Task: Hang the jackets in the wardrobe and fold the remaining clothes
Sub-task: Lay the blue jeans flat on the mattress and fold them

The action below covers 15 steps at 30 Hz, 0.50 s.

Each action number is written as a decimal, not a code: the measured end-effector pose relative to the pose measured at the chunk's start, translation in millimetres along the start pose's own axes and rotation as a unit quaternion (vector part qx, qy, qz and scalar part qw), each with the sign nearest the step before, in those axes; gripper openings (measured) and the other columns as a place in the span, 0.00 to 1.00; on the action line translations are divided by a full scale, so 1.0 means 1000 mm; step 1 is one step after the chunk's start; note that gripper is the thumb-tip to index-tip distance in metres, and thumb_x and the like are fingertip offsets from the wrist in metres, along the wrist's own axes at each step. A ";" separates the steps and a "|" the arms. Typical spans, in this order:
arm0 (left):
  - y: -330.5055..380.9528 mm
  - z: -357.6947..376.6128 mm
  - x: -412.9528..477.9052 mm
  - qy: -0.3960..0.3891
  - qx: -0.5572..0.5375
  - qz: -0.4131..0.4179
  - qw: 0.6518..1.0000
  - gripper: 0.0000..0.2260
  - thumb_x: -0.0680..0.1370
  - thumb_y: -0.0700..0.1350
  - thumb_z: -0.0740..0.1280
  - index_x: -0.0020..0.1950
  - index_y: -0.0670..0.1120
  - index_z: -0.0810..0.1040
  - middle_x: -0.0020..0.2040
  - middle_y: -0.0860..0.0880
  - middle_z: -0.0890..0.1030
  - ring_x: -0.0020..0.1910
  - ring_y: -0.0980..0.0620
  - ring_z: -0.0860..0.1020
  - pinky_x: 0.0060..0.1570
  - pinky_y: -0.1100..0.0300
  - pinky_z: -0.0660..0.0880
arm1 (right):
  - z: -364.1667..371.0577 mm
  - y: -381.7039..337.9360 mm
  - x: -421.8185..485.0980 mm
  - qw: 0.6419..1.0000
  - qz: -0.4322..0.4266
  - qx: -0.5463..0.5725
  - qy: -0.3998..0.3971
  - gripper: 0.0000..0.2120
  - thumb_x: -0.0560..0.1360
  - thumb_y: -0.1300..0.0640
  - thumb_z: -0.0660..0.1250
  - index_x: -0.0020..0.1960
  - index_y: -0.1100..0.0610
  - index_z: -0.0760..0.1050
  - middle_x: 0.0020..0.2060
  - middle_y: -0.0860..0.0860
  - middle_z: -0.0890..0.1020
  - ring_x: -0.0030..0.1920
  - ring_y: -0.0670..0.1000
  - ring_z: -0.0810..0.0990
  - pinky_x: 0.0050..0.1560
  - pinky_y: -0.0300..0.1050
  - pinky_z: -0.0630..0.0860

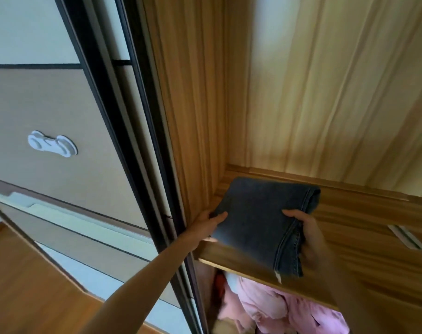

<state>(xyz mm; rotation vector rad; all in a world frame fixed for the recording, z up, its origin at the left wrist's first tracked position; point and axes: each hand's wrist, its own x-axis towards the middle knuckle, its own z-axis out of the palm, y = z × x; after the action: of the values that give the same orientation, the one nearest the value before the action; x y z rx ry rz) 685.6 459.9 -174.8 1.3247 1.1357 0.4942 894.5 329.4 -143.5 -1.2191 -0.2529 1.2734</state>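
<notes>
A folded pair of blue-grey jeans (258,220) lies on the wooden wardrobe shelf (364,225), in its left corner, with its near end hanging over the shelf's front edge. My left hand (208,224) grips the left edge of the jeans, thumb on top. At the right edge my right hand (309,233) holds the jeans the same way, near the stitched seam. Below the shelf hang a pink garment (277,309) and a red one (219,285), partly hidden by the shelf.
The wardrobe's wooden side wall (195,104) and back panel (325,92) enclose the shelf. A dark-framed sliding door (137,131) stands at the left, with a white clip-like piece (52,143) on its panel. Wooden floor (24,285) shows at the lower left.
</notes>
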 end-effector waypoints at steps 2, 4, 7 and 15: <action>-0.007 -0.010 0.003 0.025 0.027 0.017 0.999 0.19 0.77 0.55 0.71 0.64 0.48 0.77 0.61 0.49 0.81 0.57 0.50 0.80 0.63 0.46 0.77 | 0.002 0.008 0.014 1.000 0.001 0.002 -0.018 0.16 0.73 0.57 0.67 0.58 0.63 0.79 0.51 0.59 0.86 0.50 0.60 0.84 0.52 0.53 0.78; -0.022 -0.022 0.015 0.078 0.087 0.043 0.992 0.32 0.69 0.65 0.73 0.65 0.45 0.77 0.60 0.46 0.82 0.59 0.46 0.81 0.63 0.44 0.76 | 0.008 0.014 0.025 0.999 0.004 -0.004 -0.046 0.13 0.74 0.58 0.67 0.56 0.63 0.79 0.47 0.58 0.86 0.45 0.58 0.85 0.47 0.51 0.77; -0.026 -0.028 0.006 0.104 0.265 0.079 0.955 0.28 0.76 0.56 0.69 0.71 0.43 0.72 0.64 0.43 0.80 0.63 0.43 0.78 0.64 0.53 0.73 | 0.012 0.029 0.056 0.990 0.002 -0.135 -0.051 0.19 0.72 0.51 0.72 0.58 0.61 0.78 0.50 0.56 0.85 0.49 0.56 0.83 0.46 0.49 0.77; -0.078 -0.005 0.013 0.043 0.709 0.159 0.685 0.40 0.73 0.47 0.72 0.81 0.50 0.56 0.81 0.40 0.56 0.78 0.40 0.59 0.72 0.44 0.64 | -0.011 0.073 0.113 0.629 -0.245 -0.734 0.077 0.50 0.68 0.32 0.70 0.77 0.62 0.60 0.72 0.70 0.65 0.73 0.69 0.65 0.71 0.64 0.62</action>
<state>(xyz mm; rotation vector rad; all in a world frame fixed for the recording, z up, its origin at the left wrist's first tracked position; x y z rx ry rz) 662.6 453.9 -250.5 2.9056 1.3731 -0.2577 900.2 401.9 -256.9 -2.3330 -1.6066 0.2128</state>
